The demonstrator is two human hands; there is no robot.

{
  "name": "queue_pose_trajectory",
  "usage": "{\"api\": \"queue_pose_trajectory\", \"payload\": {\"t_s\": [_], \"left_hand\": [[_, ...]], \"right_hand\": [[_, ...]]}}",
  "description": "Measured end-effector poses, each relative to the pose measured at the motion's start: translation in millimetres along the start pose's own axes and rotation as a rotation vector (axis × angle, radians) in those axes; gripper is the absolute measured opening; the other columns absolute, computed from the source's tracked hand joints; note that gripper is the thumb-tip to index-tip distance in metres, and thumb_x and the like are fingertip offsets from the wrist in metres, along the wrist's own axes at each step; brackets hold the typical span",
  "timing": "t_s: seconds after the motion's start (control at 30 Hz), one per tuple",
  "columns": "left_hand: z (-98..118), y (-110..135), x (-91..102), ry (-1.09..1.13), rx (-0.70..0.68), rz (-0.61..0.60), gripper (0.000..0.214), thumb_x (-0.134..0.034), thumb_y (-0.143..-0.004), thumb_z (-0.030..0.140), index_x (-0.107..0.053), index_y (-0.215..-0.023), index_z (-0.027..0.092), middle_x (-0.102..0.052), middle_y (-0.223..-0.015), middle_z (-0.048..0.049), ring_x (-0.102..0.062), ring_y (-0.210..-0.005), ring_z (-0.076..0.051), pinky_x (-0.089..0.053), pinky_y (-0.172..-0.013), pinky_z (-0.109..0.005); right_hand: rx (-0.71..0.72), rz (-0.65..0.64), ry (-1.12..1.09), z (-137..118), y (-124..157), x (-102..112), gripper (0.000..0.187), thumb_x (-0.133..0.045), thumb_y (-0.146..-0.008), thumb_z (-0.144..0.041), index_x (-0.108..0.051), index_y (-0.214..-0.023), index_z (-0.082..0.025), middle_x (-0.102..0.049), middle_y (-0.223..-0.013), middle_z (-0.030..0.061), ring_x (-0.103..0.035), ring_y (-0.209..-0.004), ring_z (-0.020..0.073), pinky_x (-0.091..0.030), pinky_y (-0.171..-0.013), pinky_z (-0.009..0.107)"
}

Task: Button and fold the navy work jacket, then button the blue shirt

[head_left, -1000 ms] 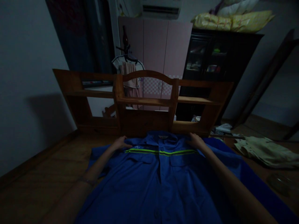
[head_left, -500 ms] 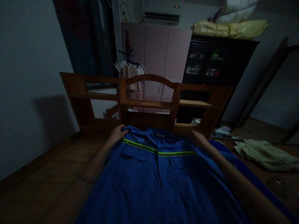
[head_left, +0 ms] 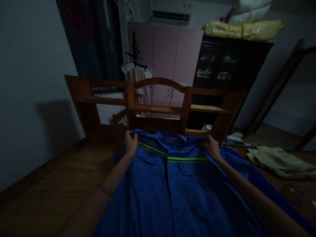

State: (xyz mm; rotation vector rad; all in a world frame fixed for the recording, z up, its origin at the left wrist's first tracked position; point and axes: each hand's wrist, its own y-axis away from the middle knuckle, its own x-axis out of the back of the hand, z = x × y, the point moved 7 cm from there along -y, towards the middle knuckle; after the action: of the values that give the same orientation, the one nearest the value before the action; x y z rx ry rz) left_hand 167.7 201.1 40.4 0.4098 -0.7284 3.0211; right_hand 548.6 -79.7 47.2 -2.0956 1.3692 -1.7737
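A blue work jacket (head_left: pixel 158 191) with a yellow-green stripe across the chest is spread out before me, front side up, collar away from me. My left hand (head_left: pixel 131 143) is closed on its left shoulder, thumb and fingers pinching the cloth. At the opposite shoulder, my right hand (head_left: pixel 210 146) grips the fabric the same way. Faint letters show above the stripe near my left hand. A pale label (head_left: pixel 171 138) is visible inside the collar. The jacket's lower part runs out of the bottom of the view.
A wooden headboard with shelves (head_left: pixel 158 108) stands just beyond the collar. To the left are bare wooden boards (head_left: pixel 61 177) and a wall. Folded pale green cloth (head_left: pixel 278 161) lies at the right, near a glass-like object (head_left: pixel 292 194). Pink wardrobe (head_left: pixel 165 52) behind.
My left hand has shifted slightly right and turned, bringing the jacket's left shoulder inward. My right hand has moved slightly right. The collar has risen a little.
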Motion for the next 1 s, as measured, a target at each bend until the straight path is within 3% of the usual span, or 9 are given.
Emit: {"api": "queue_pose_trajectory", "payload": {"t_s": [0.13, 0.3, 0.47, 0.63, 0.8, 0.9, 1.0], "left_hand": [[35, 25, -8.1, 0.029, -0.232, 0.102, 0.021, -0.046, -0.085, 0.018, -0.042, -0.105, 0.019, -0.050, -0.115, -0.0103, -0.048, -0.115, -0.023, -0.036, -0.104, -0.039], [67, 43, -21.1, -0.022, -0.571, 0.134, 0.022, -0.041, -0.085, 0.010, -0.042, -0.106, 0.017, -0.042, -0.128, -0.0144, -0.041, -0.124, -0.023, -0.034, -0.106, -0.042], [75, 34, -38.3, -0.257, -0.776, -0.031, 0.023, -0.043, -0.088, 0.013, -0.044, -0.110, 0.015, -0.033, -0.141, -0.0164, -0.036, -0.131, -0.028, -0.039, -0.102, -0.044], [57, 27, -57.1, -0.402, -0.826, -0.099, 0.034, -0.043, -0.089, 0.016, -0.040, -0.123, 0.013, -0.025, -0.148, -0.0178, -0.044, -0.126, -0.029, -0.045, -0.095, -0.043], [-2, 40, -84.6, -0.649, -0.755, -0.401, 0.043, -0.042, -0.086, 0.016, -0.040, -0.128, 0.017, -0.020, -0.151, -0.0145, -0.064, -0.094, -0.024, -0.053, -0.081, -0.036], [-22, 45, -80.1, -0.691, -0.686, -0.485, 0.049, -0.041, -0.083, 0.011, -0.040, -0.131, 0.022, -0.023, -0.150, -0.0113, -0.067, -0.086, -0.021, -0.054, -0.075, -0.034], [-7, 47, -68.9, -0.701, -0.660, -0.451, 0.053, -0.039, -0.083, 0.009, -0.039, -0.134, 0.025, -0.028, -0.147, -0.0110, -0.067, -0.079, -0.021, -0.053, -0.068, -0.033]], "right_hand": [[0.015, 0.168, -0.048, -21, -3, 18, 0.026, -0.027, -0.092, -0.023, -0.048, -0.104, -0.014, -0.057, -0.094, 0.0152, -0.056, -0.088, 0.0258, -0.044, -0.078, 0.036], [0.192, 0.205, -0.118, -62, -2, 25, 0.028, -0.022, -0.095, -0.020, -0.044, -0.113, -0.016, -0.046, -0.122, 0.0169, -0.049, -0.110, 0.0235, -0.044, -0.090, 0.036], [0.364, 0.233, -0.057, -76, -14, 32, 0.029, -0.033, -0.096, -0.026, -0.044, -0.117, -0.010, -0.017, -0.147, 0.0193, -0.032, -0.132, 0.0289, -0.038, -0.103, 0.042], [0.424, 0.195, 0.068, -62, -22, 12, 0.038, -0.032, -0.095, -0.024, -0.040, -0.127, -0.006, -0.009, -0.151, 0.0182, -0.020, -0.138, 0.0314, -0.029, -0.110, 0.050], [0.584, -0.082, 0.096, -47, -2, -44, 0.047, -0.029, -0.092, -0.017, -0.032, -0.137, -0.005, -0.013, -0.152, 0.0147, -0.013, -0.141, 0.0248, -0.024, -0.115, 0.043], [0.570, -0.164, 0.092, -35, 9, -56, 0.048, -0.033, -0.090, -0.018, -0.035, -0.137, -0.009, -0.018, -0.151, 0.0134, -0.031, -0.134, 0.0268, -0.037, -0.108, 0.042], [0.366, -0.163, 0.234, -27, 8, -45, 0.035, -0.037, -0.090, -0.023, -0.052, -0.120, -0.013, -0.025, -0.147, 0.0159, -0.060, -0.103, 0.0286, -0.052, -0.078, 0.040]]}}
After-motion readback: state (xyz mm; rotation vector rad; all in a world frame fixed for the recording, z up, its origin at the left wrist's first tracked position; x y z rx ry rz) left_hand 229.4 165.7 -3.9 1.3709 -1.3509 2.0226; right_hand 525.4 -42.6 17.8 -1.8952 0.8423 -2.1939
